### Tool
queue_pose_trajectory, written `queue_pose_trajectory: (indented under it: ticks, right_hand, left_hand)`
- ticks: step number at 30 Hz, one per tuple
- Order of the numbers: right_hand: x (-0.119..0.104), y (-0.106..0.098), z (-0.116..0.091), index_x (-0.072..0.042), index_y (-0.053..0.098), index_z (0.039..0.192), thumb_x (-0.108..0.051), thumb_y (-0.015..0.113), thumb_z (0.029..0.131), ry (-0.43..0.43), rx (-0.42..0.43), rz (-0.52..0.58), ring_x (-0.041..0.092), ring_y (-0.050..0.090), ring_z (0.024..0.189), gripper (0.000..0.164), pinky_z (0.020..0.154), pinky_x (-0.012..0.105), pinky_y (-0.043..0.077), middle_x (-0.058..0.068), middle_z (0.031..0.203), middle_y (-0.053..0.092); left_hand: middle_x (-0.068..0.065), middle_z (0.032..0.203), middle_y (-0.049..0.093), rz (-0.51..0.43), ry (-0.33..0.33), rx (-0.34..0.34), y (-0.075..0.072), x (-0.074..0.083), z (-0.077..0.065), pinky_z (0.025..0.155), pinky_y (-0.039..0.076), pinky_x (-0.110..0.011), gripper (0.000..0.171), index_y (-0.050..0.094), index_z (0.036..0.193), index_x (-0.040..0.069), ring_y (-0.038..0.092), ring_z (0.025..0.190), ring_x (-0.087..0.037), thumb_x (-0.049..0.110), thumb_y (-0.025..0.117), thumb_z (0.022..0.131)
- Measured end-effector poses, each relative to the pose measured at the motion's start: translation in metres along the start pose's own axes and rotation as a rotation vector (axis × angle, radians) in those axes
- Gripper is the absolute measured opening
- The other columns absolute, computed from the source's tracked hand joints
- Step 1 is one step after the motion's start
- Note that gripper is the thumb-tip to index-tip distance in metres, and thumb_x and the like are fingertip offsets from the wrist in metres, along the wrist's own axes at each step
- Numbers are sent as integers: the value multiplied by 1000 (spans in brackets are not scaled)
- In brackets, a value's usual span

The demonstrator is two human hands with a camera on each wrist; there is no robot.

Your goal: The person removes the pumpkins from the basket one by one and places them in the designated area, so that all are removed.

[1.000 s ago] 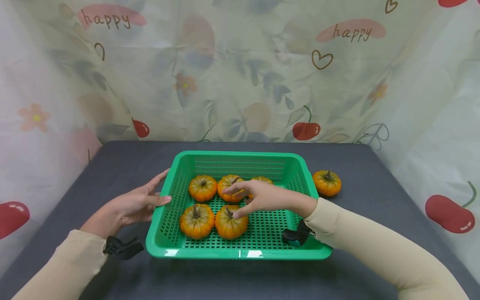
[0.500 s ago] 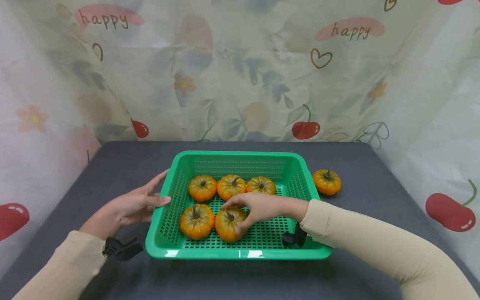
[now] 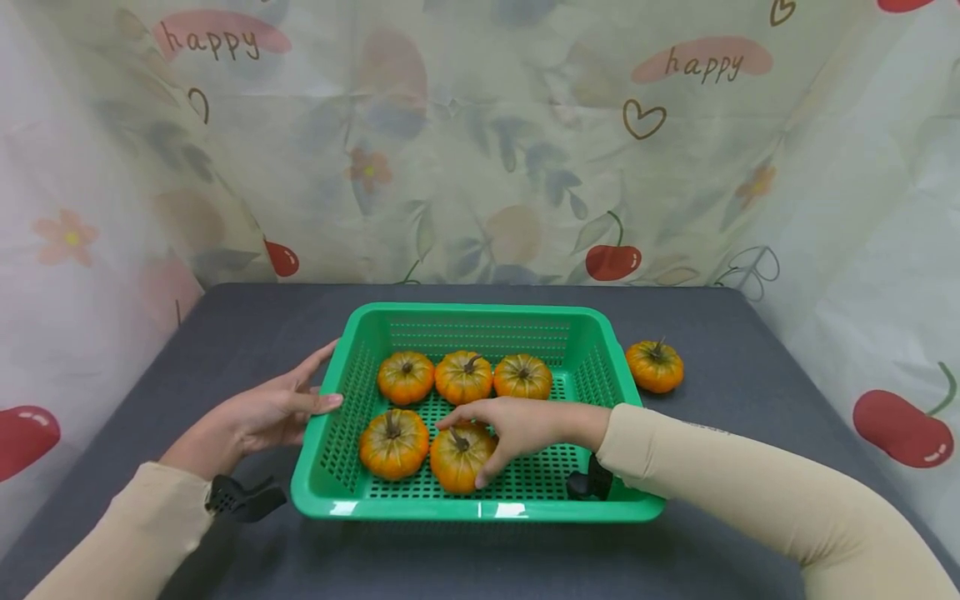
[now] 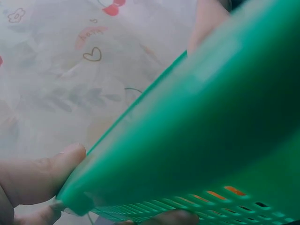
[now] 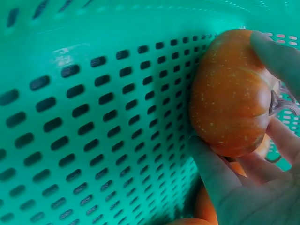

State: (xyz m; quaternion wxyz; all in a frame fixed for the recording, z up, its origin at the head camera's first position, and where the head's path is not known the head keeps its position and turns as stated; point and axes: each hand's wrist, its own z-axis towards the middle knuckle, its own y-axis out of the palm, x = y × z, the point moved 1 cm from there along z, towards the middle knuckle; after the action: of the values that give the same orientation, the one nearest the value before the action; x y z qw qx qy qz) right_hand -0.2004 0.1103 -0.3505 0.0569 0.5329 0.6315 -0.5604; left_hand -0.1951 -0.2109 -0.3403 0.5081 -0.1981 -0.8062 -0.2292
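Note:
A green plastic basket (image 3: 405, 507) holds several small orange pumpkins. My left hand (image 3: 268, 412) grips its left rim, the thumb over the top edge; in the left wrist view fingertips (image 4: 173, 217) show under the slotted bottom. Inside the basket my right hand (image 3: 536, 425) holds the front-row pumpkin (image 3: 453, 462) on the right. The right wrist view has the thumb on one side of this pumpkin (image 5: 229, 93) and the fingers round the other, its stem toward the palm. Left of it sits another front-row pumpkin (image 3: 393, 446).
Behind them in the basket stand a left pumpkin (image 3: 406, 377), a middle pumpkin (image 3: 463, 379) and a right pumpkin (image 3: 522, 375). One loose pumpkin (image 3: 655, 367) lies on the dark table (image 3: 712, 333), right of the basket. A printed curtain (image 3: 480, 150) surrounds the table's back and sides.
My right hand has come down from above the front-right pumpkin and taken hold of it. That pumpkin has shifted slightly toward the near rim. The left hand and basket have stayed put.

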Motion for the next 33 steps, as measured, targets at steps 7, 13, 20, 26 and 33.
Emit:
queue_pose_trajectory:
  ticks: [7,13,20,26,33]
  right_hand:
    - [0,-1,-1,-27,47,143,-30,82,78,-8,-13,-5,10,49,121,73,95,25,47,-12,144,45]
    - [0,-1,-1,-29,46,142,-30,83,77,1,-21,-14,9,48,123,75,96,25,47,-10,144,45]
    - [0,1,0,-31,43,144,-29,84,75,2,-54,-44,5,47,123,81,98,26,46,-11,143,45]
    - [1,1,0,-29,41,145,-21,85,75,-14,-92,-40,3,48,119,83,95,23,47,-12,142,45]
    - [0,0,1,-28,42,145,-21,84,76,-24,-93,-53,3,49,118,82,95,22,47,-11,142,45]
  left_hand:
    - [-32,156,6,4,2,5,1,0,0,91,50,-60,93,-16,151,43,59,117,-36,13,55,99]
    - [-32,156,6,0,0,11,1,0,0,91,50,-60,93,-16,151,43,59,117,-37,12,54,99]
    - [-32,157,6,0,-3,15,1,0,0,91,50,-60,93,-17,151,43,59,117,-37,12,55,99]
    - [-32,157,6,-3,-3,16,0,-1,0,91,50,-60,94,-16,151,43,59,116,-36,13,55,99]
    - [-32,157,6,-6,-6,15,0,0,0,92,49,-60,94,-16,151,43,59,117,-36,13,55,99]
